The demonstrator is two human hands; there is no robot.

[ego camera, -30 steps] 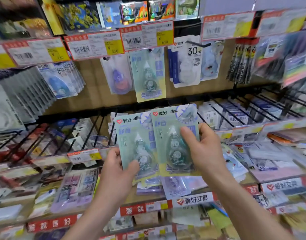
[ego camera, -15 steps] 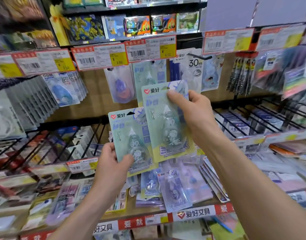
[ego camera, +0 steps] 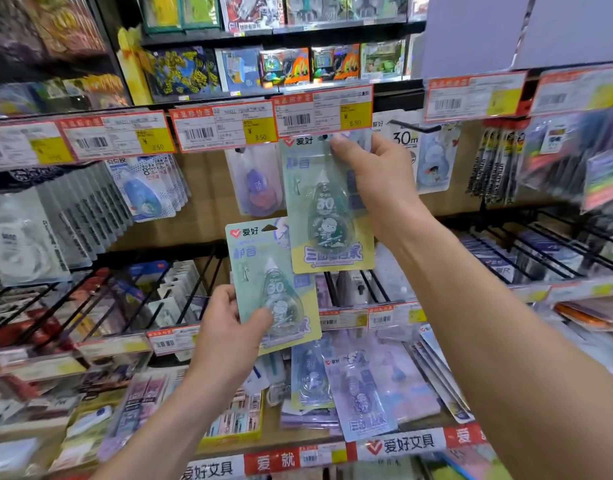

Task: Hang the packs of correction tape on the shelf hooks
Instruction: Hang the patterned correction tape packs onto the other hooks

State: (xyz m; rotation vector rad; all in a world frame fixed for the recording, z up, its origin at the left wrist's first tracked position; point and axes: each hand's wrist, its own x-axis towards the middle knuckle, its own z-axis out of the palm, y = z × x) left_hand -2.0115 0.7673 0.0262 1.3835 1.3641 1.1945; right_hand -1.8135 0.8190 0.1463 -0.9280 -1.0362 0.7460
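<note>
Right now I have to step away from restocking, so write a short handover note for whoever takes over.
Right hand: pinches the top of the upper green pack, raised to the hook under the 6.50 price tag; whether the hole is on the hook cannot be told.
Left hand: grips the lower green pack by its bottom edge, held below.
Done: neither pack visibly hung.
Left: seat the upper pack, then hang the lower one.

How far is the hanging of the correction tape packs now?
Done: none clearly hung. In hand: the right hand lifts one green pack to the hook under the 6.50 price tag. Left: the left hand holds a second green pack, lower down.
</note>
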